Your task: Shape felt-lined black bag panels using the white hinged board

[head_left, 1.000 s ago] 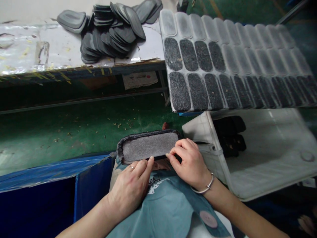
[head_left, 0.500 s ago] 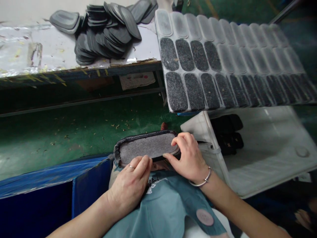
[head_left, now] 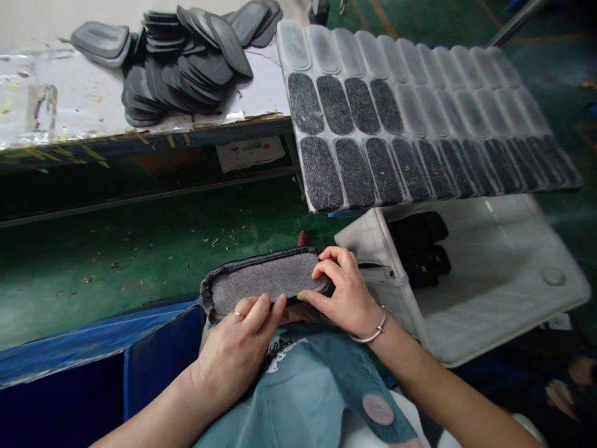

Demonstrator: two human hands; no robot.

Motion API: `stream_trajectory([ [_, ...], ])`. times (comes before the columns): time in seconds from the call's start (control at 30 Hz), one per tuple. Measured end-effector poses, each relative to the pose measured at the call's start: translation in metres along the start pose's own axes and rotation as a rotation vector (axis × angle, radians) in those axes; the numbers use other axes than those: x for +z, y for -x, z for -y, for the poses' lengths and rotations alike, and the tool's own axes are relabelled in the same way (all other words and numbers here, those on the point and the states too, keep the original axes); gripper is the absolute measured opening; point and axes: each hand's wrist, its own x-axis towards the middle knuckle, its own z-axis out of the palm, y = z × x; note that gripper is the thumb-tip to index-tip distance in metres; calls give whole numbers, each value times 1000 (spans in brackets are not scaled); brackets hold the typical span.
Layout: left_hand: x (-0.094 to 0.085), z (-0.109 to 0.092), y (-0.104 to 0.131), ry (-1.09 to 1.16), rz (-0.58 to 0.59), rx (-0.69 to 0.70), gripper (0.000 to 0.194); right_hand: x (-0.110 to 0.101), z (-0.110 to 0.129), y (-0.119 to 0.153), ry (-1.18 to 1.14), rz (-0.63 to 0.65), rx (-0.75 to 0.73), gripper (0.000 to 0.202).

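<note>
An oblong black piece with a gathered rim lies across my lap. Its inner face is a flat grey felt-like panel. My left hand, with a ring on it, has its fingers bent together on the near edge, left of the middle. My right hand grips the right end, thumb on the near rim and fingertips curled over the panel's end. The underside of the piece is hidden. A teal apron lies below both hands.
Grey moulded pads are heaped on the bench. A board with rows of dark and pale oblong pads rests above a white bin holding black items. A blue bin stands at lower left.
The whole view has shifted slightly, so most things sit further left. My right fingers have spread a little at the end of the piece; both hands stay on it.
</note>
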Motion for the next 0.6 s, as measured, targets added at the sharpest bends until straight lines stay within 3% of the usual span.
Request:
stream_trajectory([
  [0.1, 4, 0, 0, -7, 24, -31, 49, -7, -8, 3, -61, 41, -65, 27],
  [0.27, 7, 2, 4, -8, -17, -3, 42, -14, -18, 8, -122, 41, -132, 7],
  [0.6, 10, 3, 3, 7, -32, 2, 45, -10, -13, 5, -102, 30, -135, 14],
])
